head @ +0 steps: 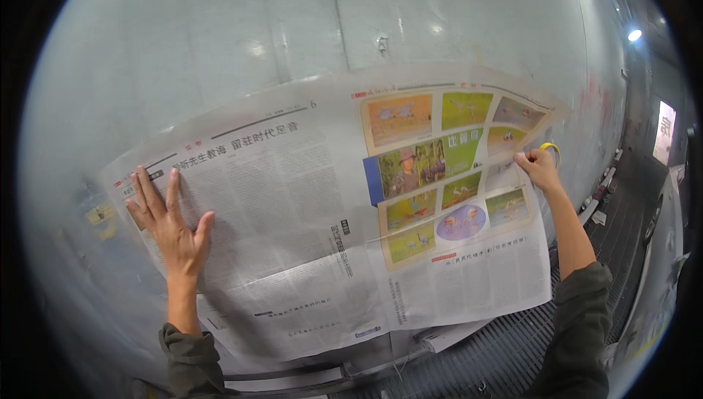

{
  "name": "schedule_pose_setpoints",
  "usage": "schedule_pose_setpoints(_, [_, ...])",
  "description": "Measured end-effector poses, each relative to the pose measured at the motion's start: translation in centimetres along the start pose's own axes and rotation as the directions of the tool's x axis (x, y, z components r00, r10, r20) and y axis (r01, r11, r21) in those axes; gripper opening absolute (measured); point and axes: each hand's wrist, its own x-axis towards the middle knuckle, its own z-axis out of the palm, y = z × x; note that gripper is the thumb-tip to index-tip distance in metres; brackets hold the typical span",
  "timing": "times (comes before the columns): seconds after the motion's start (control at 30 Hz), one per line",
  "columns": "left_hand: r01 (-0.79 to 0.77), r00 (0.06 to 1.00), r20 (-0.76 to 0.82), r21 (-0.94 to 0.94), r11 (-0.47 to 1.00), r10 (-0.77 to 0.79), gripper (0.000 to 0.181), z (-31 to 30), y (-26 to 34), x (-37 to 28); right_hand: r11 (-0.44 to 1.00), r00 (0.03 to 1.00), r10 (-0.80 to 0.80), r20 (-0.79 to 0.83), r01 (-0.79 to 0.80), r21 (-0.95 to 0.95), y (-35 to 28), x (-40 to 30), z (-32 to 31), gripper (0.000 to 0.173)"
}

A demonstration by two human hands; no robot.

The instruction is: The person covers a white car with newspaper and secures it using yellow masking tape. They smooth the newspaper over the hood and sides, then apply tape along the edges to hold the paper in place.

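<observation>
A wide newspaper sheet (351, 201) is spread upright against a pale grey wall panel (219, 31). Colour photos of birds fill much of its right page. My left hand (170, 223) lies flat near the sheet's left edge, fingers apart, pressing on the paper. At the right edge my right hand (541, 169) pinches the paper between thumb and fingers. A roll of yellow tape (551, 153) shows just behind that hand; whether the hand also holds it, I cannot tell. The sheet's lower edge hangs loose and a shadow falls across its left page.
Slatted metal grating (609, 234) covers the floor below and to the right. A vehicle (659, 234) stands at the far right. Small items lie on a ledge (598, 195) along the wall's foot. Bright lamps (635, 35) shine at upper right. Beige patches (100, 215) mark the wall at left.
</observation>
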Motion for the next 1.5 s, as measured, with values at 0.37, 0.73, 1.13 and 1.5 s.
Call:
schedule_pose_setpoints(0.37, [-0.003,0.999,-0.042,0.008,1.0,0.004,0.079,0.4,1.4,1.4,0.892,0.673,-0.071,-0.737,0.373,0.254,-5.6,-0.7,-0.8,0.035])
schedule_pose_setpoints(0.73, [0.049,0.994,0.1,0.033,0.998,-0.052,0.072,-1.1,-1.5,1.7,0.33,0.298,-0.796,0.527,-0.515,0.791,-34.0,-5.7,15.9,0.068])
schedule_pose_setpoints(1.13, [0.334,0.922,0.387,-0.753,0.567,-0.029,0.027,-6.5,10.2,9.0,0.472,0.266,-0.808,0.526,-0.242,0.848,-34.5,-6.4,15.9,0.067])
schedule_pose_setpoints(1.5, [0.317,0.94,0.336,-0.799,0.51,-0.057,0.034,-5.6,11.0,8.9,0.465,0.325,-0.798,0.507,-0.203,0.862,-34.8,-6.6,16.7,0.068])
